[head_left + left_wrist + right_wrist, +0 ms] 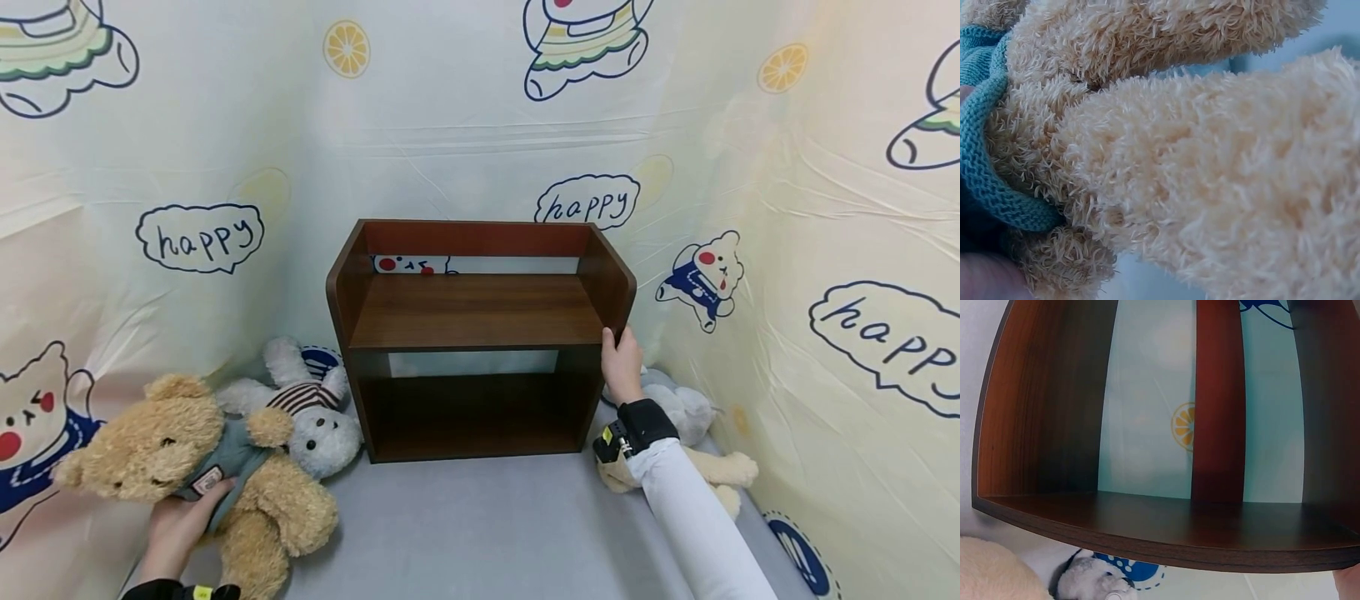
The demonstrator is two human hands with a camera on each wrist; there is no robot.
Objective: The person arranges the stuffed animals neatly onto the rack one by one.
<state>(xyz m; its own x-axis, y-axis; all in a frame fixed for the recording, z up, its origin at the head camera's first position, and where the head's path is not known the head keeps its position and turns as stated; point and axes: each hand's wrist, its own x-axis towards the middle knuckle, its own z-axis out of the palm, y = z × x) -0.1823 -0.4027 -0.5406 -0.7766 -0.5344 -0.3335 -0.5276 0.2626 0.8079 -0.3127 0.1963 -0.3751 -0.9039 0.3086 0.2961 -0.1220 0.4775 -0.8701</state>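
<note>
A tan, curly-furred teddy bear (pixel 288 508) in a knitted blue-green top (pixel 1004 194) lies tilted at the left, head toward the left. My left hand (pixel 183 521) grips its body, the thumb across the top near a small label. In the left wrist view, the bear's leg (pixel 1210 156) fills most of the picture. At the centre stands a dark brown two-tier wooden shelf (pixel 472 312), both tiers bare. My right hand (pixel 622 367) holds the front edge of its right side panel. The right wrist view looks into the shelf's compartments (pixel 1219 425), a bit of hand showing at the corner.
Beside the shelf's left side lies a grey-white plush toy (pixel 326 437) with a striped garment. Behind my right forearm are a grey plush (pixel 686 408) and a beige plush (pixel 723 467), partly hidden. A grey surface (pixel 465 533) lies below, with printed fabric walls (pixel 450 150) around it.
</note>
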